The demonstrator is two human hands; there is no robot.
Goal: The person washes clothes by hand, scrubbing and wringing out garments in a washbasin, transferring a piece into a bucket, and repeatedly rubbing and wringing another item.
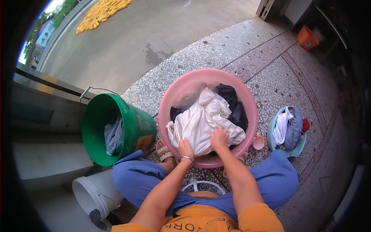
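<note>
A large pink basin (pixel 176 91) stands on the floor between my knees. White cloth (pixel 205 112), wet and crumpled, is spread across it. Dark cloth (pixel 237 112) lies under the white one and shows at the right and far sides, in cloudy water. My left hand (pixel 186 148), with a bracelet at the wrist, grips the near left edge of the white cloth. Closed in a fist, my right hand (pixel 219 138) grips the same cloth a little further right. The fingertips of both hands are partly hidden by the fabric.
On the left are a green bucket (pixel 143 123) holding grey-blue cloth and a tipped white bucket (pixel 92 195). At right stand a small orange cup (pixel 258 143) and a light-blue basin (pixel 295 151) of clothes. An orange container (pixel 307 38) and yellow corn cobs (pixel 102 14) lie further off.
</note>
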